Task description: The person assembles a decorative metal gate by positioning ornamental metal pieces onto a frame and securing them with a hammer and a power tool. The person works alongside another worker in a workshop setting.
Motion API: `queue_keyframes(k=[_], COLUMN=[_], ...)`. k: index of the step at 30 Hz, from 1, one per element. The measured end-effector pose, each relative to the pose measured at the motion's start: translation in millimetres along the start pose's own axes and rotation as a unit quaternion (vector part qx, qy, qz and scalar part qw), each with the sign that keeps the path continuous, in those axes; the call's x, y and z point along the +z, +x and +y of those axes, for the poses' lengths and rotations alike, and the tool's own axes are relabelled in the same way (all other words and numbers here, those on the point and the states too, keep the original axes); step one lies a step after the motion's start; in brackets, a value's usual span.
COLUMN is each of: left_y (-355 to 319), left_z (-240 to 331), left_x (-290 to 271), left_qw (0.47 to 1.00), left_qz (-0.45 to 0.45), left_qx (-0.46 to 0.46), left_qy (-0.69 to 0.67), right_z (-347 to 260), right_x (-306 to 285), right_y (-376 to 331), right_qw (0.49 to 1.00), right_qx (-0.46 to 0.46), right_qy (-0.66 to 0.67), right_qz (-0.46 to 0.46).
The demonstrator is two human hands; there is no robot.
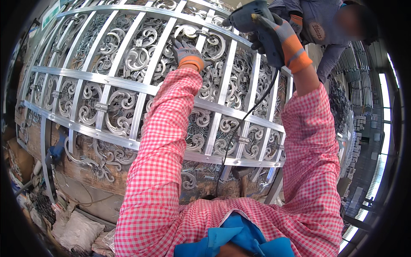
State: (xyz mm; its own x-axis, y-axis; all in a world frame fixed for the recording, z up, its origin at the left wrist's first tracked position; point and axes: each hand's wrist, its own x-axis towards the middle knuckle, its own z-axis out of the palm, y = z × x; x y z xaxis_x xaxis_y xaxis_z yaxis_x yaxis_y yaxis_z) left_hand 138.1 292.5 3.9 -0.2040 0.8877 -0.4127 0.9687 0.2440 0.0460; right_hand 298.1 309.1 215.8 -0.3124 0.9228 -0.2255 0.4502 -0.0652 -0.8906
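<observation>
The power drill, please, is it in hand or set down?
In hand: the gloved right hand grips the power drill, its black cord trailing below.

The frame (128, 84) lies before me on the table (81, 174), scroll pieces (139, 55) between its bars; my left hand (187, 53) is over its far half, my right hand (287, 38) to the right with the drill (252, 19), whose cord (246, 115) crosses the frame toward me, a co-worker (310, 19) beyond at right, stacked bars (359, 81) farther right, a sack (79, 231) low at left
</observation>
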Motion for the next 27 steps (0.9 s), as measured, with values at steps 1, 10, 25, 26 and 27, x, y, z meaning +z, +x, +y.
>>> queue_keyframes(k=[1,10,25,26,27], left_y=[-2,31,-61,-57,-57], left_z=[1,-30,-83,-83,-84], left_x=[-2,36,62,72,73], left_qw=[1.0,0.963,0.984,0.982,0.981], left_qz=[0.004,0.124,0.086,0.111,0.123], left_qx=[0.006,-0.002,0.049,0.052,0.057], left_qy=[-0.001,-0.238,-0.151,-0.145,-0.138], right_z=[2,25,35,34,34], right_x=[-4,3,67,70,70], right_y=[-12,-69,-64,-62,-60], right_qw=[1.0,0.998,0.99,0.99,0.99], right_qx=[0.009,0.029,0.096,0.1,0.106], right_qy=[0.007,0.04,0.019,0.01,-0.001], right_qz=[0.003,-0.03,-0.1,-0.098,-0.093])
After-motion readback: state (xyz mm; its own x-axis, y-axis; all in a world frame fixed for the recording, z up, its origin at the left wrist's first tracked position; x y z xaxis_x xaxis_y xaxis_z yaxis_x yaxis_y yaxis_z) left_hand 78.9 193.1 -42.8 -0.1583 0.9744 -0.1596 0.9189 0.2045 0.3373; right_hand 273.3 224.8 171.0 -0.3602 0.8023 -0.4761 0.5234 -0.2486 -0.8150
